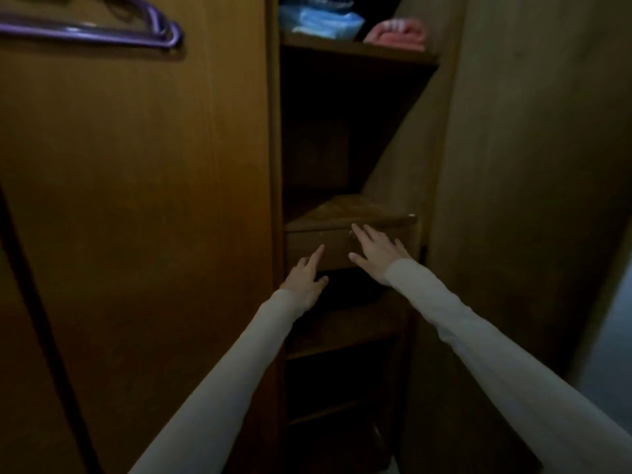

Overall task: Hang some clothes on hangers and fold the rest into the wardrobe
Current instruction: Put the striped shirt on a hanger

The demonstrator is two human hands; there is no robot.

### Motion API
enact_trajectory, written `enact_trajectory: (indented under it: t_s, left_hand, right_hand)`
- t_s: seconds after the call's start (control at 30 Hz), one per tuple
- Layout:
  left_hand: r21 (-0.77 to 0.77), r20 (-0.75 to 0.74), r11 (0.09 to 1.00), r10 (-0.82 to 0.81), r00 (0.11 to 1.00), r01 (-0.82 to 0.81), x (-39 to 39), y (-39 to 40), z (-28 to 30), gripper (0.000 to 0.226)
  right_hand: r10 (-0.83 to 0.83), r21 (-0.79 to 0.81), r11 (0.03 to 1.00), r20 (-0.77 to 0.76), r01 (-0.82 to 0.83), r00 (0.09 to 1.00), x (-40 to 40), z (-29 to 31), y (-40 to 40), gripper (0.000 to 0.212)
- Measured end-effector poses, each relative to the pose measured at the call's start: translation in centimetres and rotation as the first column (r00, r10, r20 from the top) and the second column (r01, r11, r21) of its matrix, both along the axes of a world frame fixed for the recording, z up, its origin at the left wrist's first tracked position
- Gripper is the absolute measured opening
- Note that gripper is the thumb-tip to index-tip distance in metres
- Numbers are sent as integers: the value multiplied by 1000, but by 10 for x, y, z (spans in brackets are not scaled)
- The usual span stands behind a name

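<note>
Reaching both arms forward, right hand (376, 254) flat on drawer front (318, 248), left hand (306, 280) pointing, each grip apart

The drawer front (319, 246) under the right hand's fingertips (355, 228) is matt brown wood. Far above them, glossy purple plastic hangers (102, 30); folded pink cloth (398, 35), soft-looking.

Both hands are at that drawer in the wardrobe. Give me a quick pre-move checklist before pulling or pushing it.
1. Hands free of clothes: ok, left hand and right hand hold nothing.
2. Right fingers on drawer front: ok.
3. Left hand contact: cannot tell.
4. Handle located: cannot tell, too dark.
5. Drawer fully closed: cannot tell.
6. Purple hangers clear of the arms: ok.
</note>
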State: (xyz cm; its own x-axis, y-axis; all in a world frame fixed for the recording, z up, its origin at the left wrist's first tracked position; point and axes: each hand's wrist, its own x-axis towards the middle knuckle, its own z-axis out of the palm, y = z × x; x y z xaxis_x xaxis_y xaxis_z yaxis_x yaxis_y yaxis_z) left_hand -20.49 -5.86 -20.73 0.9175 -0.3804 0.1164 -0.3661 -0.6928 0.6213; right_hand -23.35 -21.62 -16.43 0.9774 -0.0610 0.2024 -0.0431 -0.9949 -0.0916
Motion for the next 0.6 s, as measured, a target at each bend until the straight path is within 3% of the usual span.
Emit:
enact_trajectory:
  t_s: [0.3, 0.47, 0.6]
  left_hand:
    - [-125, 91, 969, -201, 975, 211, -67, -141, 58, 66]
    - [-240, 135, 914, -303, 943, 328, -108, -214, 73, 65]
    - [-298, 159, 864, -375, 913, 406, -134, -258, 81, 67]
  right_hand:
    - [-110, -101, 986, 230, 136, 967, -101, 72, -115, 65]
    - [-89, -232, 950, 440, 209, 894, -151, 107, -165, 62]
    - [-97, -232, 930, 592, 284, 800, -180, 127, -198, 63]
